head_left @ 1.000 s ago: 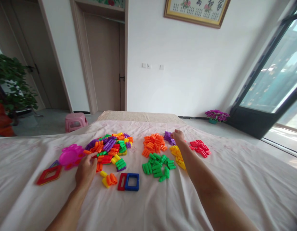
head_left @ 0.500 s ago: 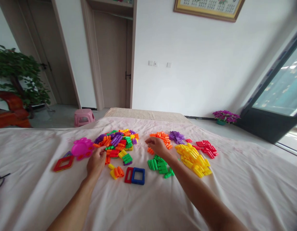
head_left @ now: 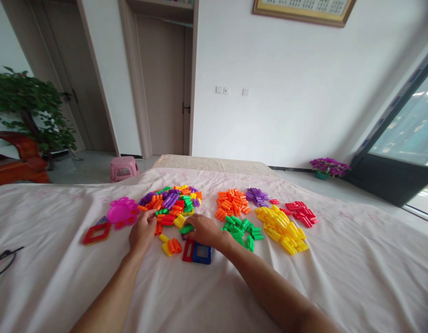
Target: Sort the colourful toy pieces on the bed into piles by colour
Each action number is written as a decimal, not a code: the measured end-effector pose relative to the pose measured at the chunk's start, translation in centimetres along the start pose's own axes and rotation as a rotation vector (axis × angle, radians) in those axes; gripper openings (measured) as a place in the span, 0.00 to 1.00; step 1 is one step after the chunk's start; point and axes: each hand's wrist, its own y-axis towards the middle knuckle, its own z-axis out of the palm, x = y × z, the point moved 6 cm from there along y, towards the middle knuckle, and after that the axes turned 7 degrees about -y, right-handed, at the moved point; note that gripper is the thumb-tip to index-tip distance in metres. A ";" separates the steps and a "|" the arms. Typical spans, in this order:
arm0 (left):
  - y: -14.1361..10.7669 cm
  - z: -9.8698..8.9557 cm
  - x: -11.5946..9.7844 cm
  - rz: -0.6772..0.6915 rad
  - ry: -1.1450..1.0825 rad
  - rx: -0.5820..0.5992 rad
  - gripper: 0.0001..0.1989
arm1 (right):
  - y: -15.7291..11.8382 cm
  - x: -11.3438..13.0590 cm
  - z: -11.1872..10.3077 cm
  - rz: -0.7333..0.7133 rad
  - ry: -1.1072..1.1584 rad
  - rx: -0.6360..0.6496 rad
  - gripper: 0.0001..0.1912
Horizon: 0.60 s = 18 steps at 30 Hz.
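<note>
A mixed pile of plastic building blocks point(head_left: 171, 200) in several colours lies on the cloth in front of me. At its left edge is my left hand point(head_left: 143, 231), fingers drawn together at the orange and red blocks; what they hold, if anything, I cannot make out. My right hand point(head_left: 205, 230) reaches over the pile's near right side, its fingers closed on a green block point(head_left: 186, 229). Just below that hand lie a red frame piece point(head_left: 188, 251) and a blue square frame point(head_left: 201, 253), the latter partly shaded. A few yellow and orange blocks point(head_left: 172, 246) sit between my hands.
To the right are separate heaps of orange blocks point(head_left: 232, 202), purple blocks point(head_left: 257, 196), green blocks point(head_left: 243, 230), yellow blocks point(head_left: 281, 227) and red blocks point(head_left: 300, 212). A magenta paw-shaped tray point(head_left: 121, 212) and a red frame point(head_left: 96, 233) lie left. Black-rimmed glasses point(head_left: 5, 261) rest farther left.
My right hand has moved left and nearer, from beside the orange heap to the green block by the mixed pile. The left hand stays at the pile's edge. The view has shifted slightly.
</note>
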 end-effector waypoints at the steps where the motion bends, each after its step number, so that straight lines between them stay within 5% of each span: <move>1: 0.0 0.0 0.0 0.002 -0.001 0.001 0.20 | 0.0 0.1 -0.2 -0.006 0.007 -0.010 0.15; 6: 0.2 0.1 0.4 0.019 0.004 0.007 0.20 | -1.3 -1.2 -3.4 0.042 0.063 -0.128 0.09; 11: 0.2 0.2 0.6 0.036 0.014 -0.011 0.20 | -3.7 -5.8 -7.0 0.270 0.103 -0.204 0.09; 18: 0.0 0.0 0.3 0.018 0.016 0.001 0.20 | -6.6 -12.1 -7.8 0.391 0.121 -0.196 0.13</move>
